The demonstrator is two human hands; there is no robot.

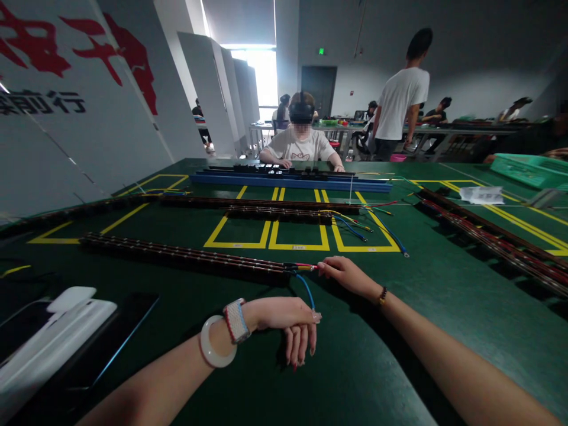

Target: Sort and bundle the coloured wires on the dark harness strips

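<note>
A long dark strip (186, 255) with red wires along it lies across the green table (399, 331) in front of me. At its right end, short red, yellow and blue wire tails stick out. My right hand (344, 273) pinches the red wire tail (307, 267) at that end, fingers closed. My left hand (290, 325) hangs near the table with fingers pointing down, and the end of the blue wire (307, 290) sits at its thumb and fingertips. A white bangle and a woven band are on my left wrist.
More dark strips (275, 207) lie across yellow floor-style markings (266, 242); others run along the right side (497, 242). A blue rail (288, 180) lies before a seated person (302, 142). A standing person (399, 100) is behind. White device and phone (53, 337) at left.
</note>
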